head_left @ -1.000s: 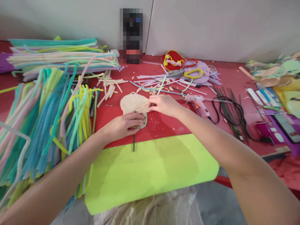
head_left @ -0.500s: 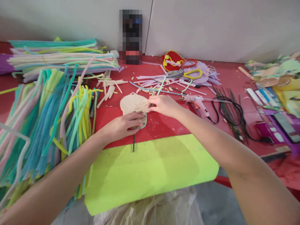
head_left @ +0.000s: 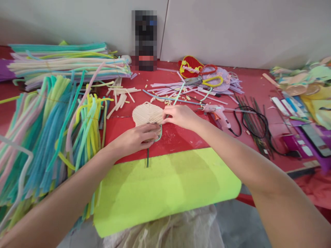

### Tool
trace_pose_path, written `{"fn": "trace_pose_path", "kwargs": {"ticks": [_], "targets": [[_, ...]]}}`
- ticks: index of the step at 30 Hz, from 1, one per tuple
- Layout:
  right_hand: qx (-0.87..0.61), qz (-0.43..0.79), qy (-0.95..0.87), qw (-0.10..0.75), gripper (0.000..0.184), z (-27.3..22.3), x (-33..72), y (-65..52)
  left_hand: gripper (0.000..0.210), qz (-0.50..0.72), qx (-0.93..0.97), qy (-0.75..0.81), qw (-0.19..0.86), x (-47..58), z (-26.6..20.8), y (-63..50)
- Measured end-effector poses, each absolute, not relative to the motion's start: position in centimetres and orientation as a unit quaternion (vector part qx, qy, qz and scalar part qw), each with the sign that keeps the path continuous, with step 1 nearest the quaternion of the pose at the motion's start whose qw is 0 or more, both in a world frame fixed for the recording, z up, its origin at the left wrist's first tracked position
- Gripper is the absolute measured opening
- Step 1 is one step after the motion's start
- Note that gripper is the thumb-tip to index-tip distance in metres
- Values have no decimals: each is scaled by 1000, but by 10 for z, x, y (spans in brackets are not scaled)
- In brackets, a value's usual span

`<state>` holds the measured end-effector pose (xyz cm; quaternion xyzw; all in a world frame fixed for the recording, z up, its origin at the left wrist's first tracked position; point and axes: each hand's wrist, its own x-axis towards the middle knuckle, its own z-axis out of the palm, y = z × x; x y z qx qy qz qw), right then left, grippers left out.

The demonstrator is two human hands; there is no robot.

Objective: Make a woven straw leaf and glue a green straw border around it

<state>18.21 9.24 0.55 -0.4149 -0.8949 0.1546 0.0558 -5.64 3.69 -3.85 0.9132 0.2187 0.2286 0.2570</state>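
Observation:
A cream leaf-shaped piece made of pipe cleaners [head_left: 147, 113] lies on the red table, its strips slanting from a middle line. My left hand [head_left: 137, 137] is closed over its lower part, fingers bent across it. Two thin dark stems [head_left: 147, 159] stick out below that hand. A pale green pipe cleaner [head_left: 160, 133] follows the leaf's lower right edge. My right hand [head_left: 178, 116] pinches at the right edge, where the pale green strip seems to run into the fingers. A pale green length shows above the knuckles; whether it is the same strip is hidden.
Bundles of coloured pipe cleaners [head_left: 46, 131] fill the left side. Scissors [head_left: 212, 81] lie on lilac offcuts behind my hands. A pink glue gun [head_left: 218, 115] with a black cord [head_left: 254, 129] sits to the right. A lime-green sheet [head_left: 165, 186] covers the front edge.

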Motion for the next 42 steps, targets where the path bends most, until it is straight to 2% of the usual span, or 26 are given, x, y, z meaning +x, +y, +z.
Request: {"fn": "trace_pose_path", "kwargs": {"ticks": [6, 13, 22, 26, 31, 36, 42], "targets": [[-413, 181, -888, 83, 6, 3, 184, 88, 22, 226, 913, 217, 259, -56, -38, 37], [-411, 172, -878, 177, 18, -8, 188, 80, 21, 223, 915, 214, 259, -57, -37, 37], [-424, 116, -868, 229, 12, -20, 188, 57, 22, 222, 915, 217, 259, -58, -40, 38], [-428, 136, -857, 253, 13, -30, 189, 52, 22, 227, 916, 213, 254, -57, -38, 38], [-444, 157, -840, 267, 22, -36, 186, 42, 21, 226, 917, 214, 250, -57, -36, 38], [-454, 170, -844, 228, 31, -30, 184, 25, 23, 227, 920, 211, 240, -57, -35, 38], [-451, 173, -853, 196, 70, -32, 185, 12, 25, 196, 922, 225, 245, -57, -29, 36]]}}
